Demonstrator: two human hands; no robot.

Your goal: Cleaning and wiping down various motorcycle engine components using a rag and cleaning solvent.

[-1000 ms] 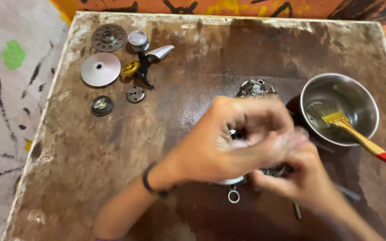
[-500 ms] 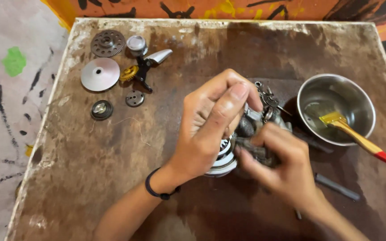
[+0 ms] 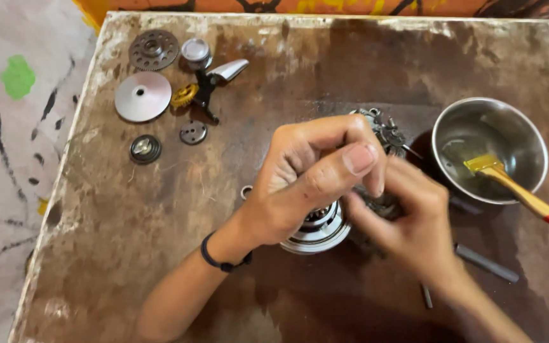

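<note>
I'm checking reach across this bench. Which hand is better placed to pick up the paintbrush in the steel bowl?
Probably the right hand: it lies beside the steel bowl holding the paintbrush. The left hand wraps the round metal assembly, farther off.

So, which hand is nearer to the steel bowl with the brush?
Right. The right hand works just left of the steel bowl; the left hand is farther left, beyond it, gripping the round metal part.

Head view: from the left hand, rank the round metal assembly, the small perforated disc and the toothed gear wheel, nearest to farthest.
From the left hand:
1. Round metal assembly, under the hand, in its grip.
2. Small perforated disc, up and to the left on the board.
3. Toothed gear wheel, at the far left corner.
</note>
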